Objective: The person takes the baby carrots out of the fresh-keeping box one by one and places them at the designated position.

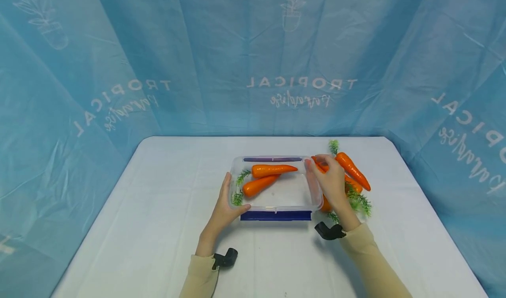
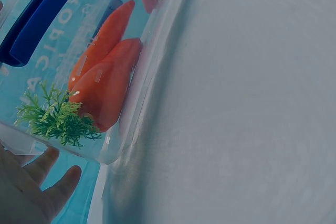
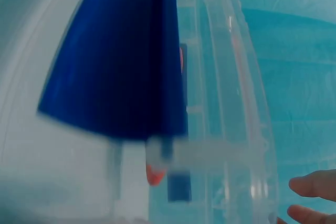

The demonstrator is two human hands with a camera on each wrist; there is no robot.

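A clear plastic box [image 1: 292, 197] with blue flaps holds two orange carrots [image 1: 272, 170] with green leafy tops. At its left end my left hand [image 1: 225, 206] grips the box, thumb over the front corner and fingers along the side wall. In the left wrist view its fingers [image 2: 63, 182] spread just outside the box's corner. My right hand [image 1: 331, 179] hovers around the back right corner, above a pile of carrots. The right wrist view shows its fingertips [image 3: 315, 184] slightly apart, near the box's rim, with nothing seen between them.
Several loose carrots [image 1: 353, 170] with green tops [image 1: 357, 201] lie right of the box, partly covered by my right hand. A blue flap [image 3: 121, 61] hangs outward at the box's front. A blue printed curtain [image 1: 221, 48] surrounds the white table [image 1: 166, 192].
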